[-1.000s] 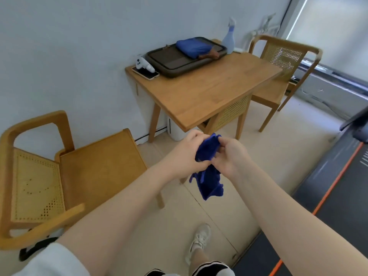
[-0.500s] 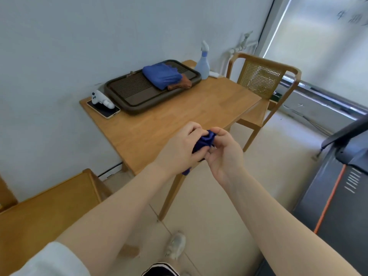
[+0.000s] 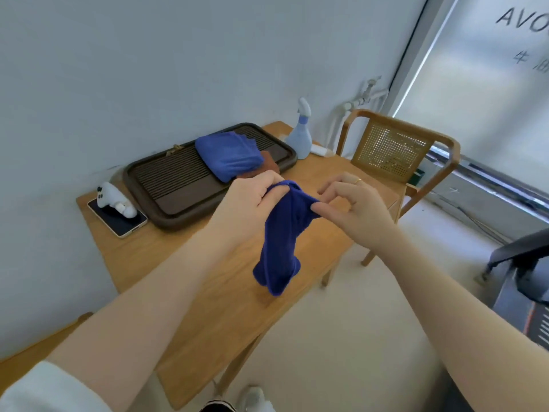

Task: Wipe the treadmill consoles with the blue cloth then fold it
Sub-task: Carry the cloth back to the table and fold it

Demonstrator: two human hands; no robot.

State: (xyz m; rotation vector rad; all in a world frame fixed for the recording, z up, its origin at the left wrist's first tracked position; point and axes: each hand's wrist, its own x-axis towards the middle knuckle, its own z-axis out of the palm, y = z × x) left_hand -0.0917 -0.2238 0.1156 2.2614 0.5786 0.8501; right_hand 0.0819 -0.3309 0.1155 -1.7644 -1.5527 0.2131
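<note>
Over the near edge of the rectangular light wooden desk (image 3: 184,272), beside the dark slatted rectangular tray (image 3: 166,185) along its far edge, we are holding up the dangling dark blue cloth (image 3: 282,239), our left hand (image 3: 246,203) gripping its top, our right hand (image 3: 353,209) pinching its corner.

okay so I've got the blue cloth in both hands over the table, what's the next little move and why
Probably draw the hands apart to spread the blue cloth flat. The left hand grips its top and the right hand pinches an edge, but it hangs bunched above the wooden table, so there is no clean edge to fold yet.
</note>
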